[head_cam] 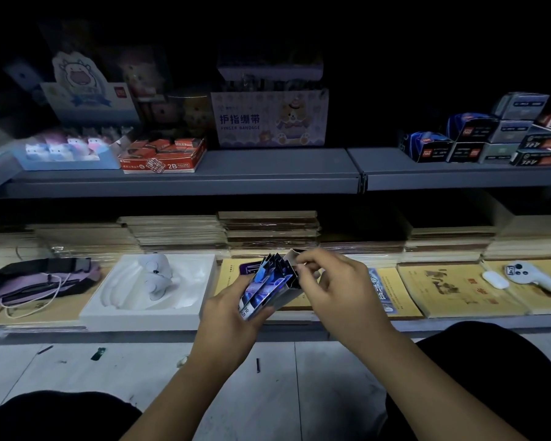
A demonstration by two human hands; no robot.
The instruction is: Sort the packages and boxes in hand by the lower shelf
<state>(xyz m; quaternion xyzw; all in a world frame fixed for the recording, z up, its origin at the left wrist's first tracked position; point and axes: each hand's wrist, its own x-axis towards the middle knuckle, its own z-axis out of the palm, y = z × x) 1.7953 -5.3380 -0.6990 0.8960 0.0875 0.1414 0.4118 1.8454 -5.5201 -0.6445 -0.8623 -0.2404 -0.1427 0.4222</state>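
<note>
Small blue box (269,288) held up just above the near edge of the low shelf (299,327), at mid-scene; long axis tilted, near end down and left, open end up and far-right, flaps fanned out at the top. Left hand (228,305) curled round the lower end of the box, thumb on its printed face; right hand (337,288) pinching a pale flap (291,256) at the open end between thumb and fingers. Behind and under the box, yellow booklets (452,291) lying flat, with stacks of brown books (269,230) farther back. To the left, a white tray (147,291) with a white toy; farther left, a purple bag (35,281). To the right, a white controller (535,278) on the booklets. On the upper shelf (185,179), a red box of erasers (163,154), a finger bandage carton (269,117), similar blue boxes (433,144) stacked far right.
</note>
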